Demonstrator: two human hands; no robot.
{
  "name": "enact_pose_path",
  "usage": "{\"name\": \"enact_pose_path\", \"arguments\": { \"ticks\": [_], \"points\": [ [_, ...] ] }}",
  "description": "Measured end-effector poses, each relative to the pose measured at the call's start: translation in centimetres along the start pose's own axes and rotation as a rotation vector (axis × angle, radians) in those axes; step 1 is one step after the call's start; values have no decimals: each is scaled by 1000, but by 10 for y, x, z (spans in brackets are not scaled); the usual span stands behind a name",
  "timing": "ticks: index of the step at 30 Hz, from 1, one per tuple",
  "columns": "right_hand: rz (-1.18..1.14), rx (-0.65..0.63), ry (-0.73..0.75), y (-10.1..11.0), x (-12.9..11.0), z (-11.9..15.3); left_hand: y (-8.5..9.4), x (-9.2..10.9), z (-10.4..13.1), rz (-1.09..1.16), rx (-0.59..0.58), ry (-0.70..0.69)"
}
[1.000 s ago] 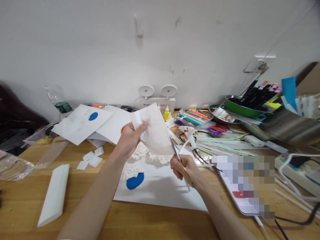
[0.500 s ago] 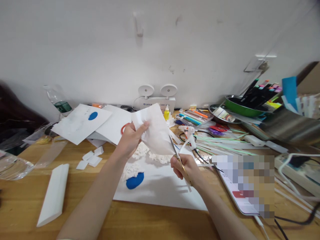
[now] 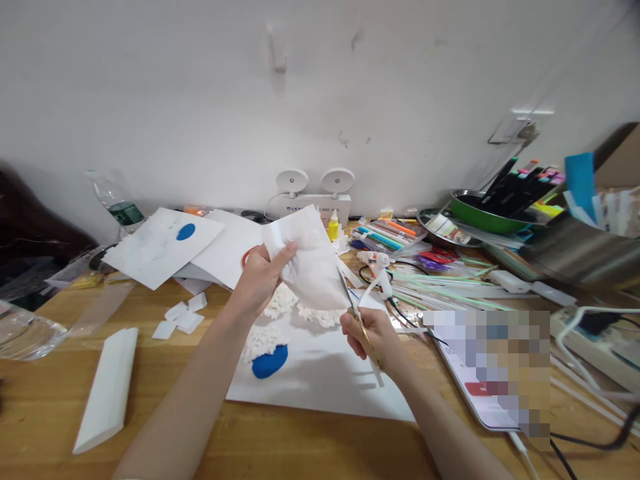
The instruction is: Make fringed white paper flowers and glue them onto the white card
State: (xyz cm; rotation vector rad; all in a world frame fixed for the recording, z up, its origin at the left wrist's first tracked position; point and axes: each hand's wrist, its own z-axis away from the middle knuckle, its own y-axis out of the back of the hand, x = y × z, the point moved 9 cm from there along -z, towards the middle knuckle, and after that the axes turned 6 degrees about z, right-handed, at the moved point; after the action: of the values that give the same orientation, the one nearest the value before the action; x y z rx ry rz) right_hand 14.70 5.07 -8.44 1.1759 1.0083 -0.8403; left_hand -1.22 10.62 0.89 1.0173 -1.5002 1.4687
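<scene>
My left hand (image 3: 260, 277) pinches a thin white sheet of tissue paper (image 3: 313, 263) and holds it up above the table. My right hand (image 3: 367, 337) grips gold-handled scissors (image 3: 353, 303), whose blades meet the sheet's lower right edge. Under both hands lies a large white paper (image 3: 320, 370) bearing a blue oval patch (image 3: 270, 361) and crumpled white tissue bits (image 3: 285, 303).
A folded white strip (image 3: 107, 387) lies at the left, small white scraps (image 3: 180, 317) beside it. White sheets (image 3: 163, 247) and a bottle (image 3: 117, 203) stand behind. Markers (image 3: 387, 233), a glue gun (image 3: 380, 270), straws, a phone (image 3: 480, 387) and cables crowd the right.
The tissue sheet has bent and crumpled slightly in my left hand. My right hand with the scissors has shifted a little up and left along the sheet's edge.
</scene>
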Motion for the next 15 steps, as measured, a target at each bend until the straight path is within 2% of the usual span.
{"name": "enact_pose_path", "arguments": {
  "ticks": [11, 15],
  "points": [
    [15, 4, -63, 0, 6, -1, 1, 1, 0, 6, 6, -6],
    [-19, -12, -37, -3, 4, 0, 0, -1, 0, -1, -1, 3]
  ]
}}
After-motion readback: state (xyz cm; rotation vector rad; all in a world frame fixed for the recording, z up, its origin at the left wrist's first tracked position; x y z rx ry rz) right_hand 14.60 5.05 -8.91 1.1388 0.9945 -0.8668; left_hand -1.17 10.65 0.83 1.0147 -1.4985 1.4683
